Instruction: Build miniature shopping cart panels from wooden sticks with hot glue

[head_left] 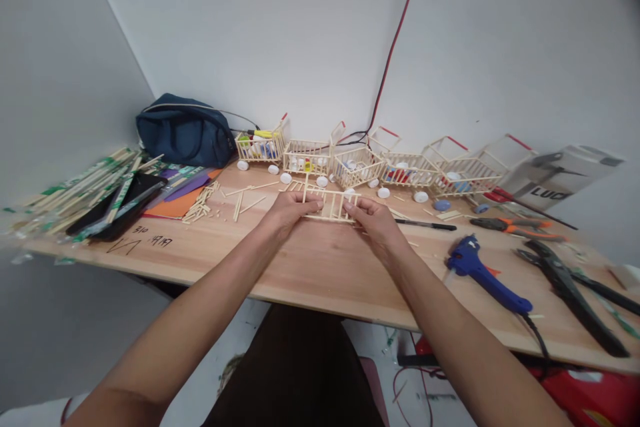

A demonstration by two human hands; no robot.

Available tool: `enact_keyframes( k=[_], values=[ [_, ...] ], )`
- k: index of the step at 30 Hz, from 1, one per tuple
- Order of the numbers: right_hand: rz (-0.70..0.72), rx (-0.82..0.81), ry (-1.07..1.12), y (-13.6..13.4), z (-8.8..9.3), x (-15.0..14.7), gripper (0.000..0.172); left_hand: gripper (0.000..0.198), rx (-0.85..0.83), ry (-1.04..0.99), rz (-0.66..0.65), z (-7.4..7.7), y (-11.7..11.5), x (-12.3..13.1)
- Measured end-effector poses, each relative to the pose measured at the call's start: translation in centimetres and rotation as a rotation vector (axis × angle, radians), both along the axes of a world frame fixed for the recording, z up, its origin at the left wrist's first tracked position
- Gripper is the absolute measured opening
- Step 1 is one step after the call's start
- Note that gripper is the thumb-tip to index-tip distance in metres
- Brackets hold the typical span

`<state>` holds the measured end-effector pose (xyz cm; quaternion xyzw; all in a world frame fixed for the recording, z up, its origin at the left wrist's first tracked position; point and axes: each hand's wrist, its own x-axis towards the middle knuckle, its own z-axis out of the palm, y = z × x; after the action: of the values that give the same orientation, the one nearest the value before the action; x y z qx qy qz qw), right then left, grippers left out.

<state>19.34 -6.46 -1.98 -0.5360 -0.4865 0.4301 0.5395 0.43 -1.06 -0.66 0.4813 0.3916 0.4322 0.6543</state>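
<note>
A small ladder-like frame of wooden sticks is held over the middle of the wooden table. My left hand pinches its left end and my right hand pinches its right end, fingers closed on the sticks. Behind the frame stands a row of several little stick-built carts with white wheels and red handles. Loose sticks lie left of my left hand.
A blue glue gun lies right of my right hand, with pliers and black cutters beyond. A black pen lies nearby. Chopstick packets, coloured sheets and a dark blue bag fill the left. A red cable runs up the wall.
</note>
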Motion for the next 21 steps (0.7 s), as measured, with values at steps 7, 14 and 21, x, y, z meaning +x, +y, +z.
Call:
enact_keyframes(
  k=[7, 14, 21],
  values=[
    [0.001, 0.005, 0.032, 0.0, 0.04, -0.1, 0.041, 0.036, -0.02, 0.014, 0.0, -0.17, -0.13, 0.23],
    [0.002, 0.002, 0.019, -0.07, 0.21, -0.17, 0.042, 0.035, 0.015, 0.002, 0.002, -0.04, -0.34, 0.28],
    [0.012, 0.0, 0.058, 0.04, -0.1, -0.15, 0.04, 0.037, 0.011, -0.002, -0.006, -0.13, -0.26, 0.21]
  ],
)
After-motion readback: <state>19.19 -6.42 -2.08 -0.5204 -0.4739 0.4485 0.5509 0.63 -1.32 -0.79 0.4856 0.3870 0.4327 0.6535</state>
